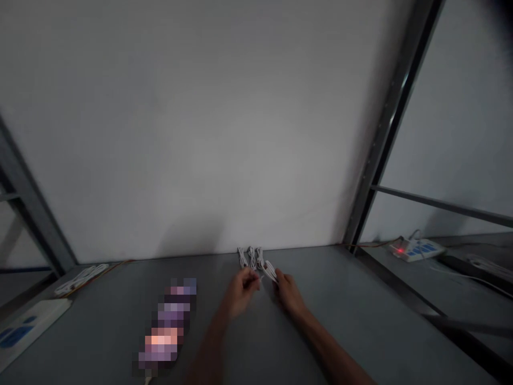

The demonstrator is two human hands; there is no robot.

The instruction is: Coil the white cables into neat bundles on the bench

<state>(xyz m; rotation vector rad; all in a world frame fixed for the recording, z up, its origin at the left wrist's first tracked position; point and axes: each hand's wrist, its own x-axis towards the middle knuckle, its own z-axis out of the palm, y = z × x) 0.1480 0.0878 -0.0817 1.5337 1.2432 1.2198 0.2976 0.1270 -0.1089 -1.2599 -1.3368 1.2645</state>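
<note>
Three small bundles of white cable (pixel 252 258) lie side by side on the grey shelf (pixel 216 267), close to the back wall. Just right of them, my right hand (pixel 290 294) grips a fourth looped white cable (pixel 270 270) between thumb and fingers. To its left, my left hand (pixel 242 291) is curled with its fingertips pinched near a thin pale strand, in front of the bundles; the pinched part is too small to make out.
A pixelated, lit object (pixel 166 326) lies left of my hands. At the far left are a white power strip (pixel 32 326) and a white cable bundle (pixel 82 279). Right of the metal post (pixel 360 214) sits another power strip (pixel 419 249) with a red light.
</note>
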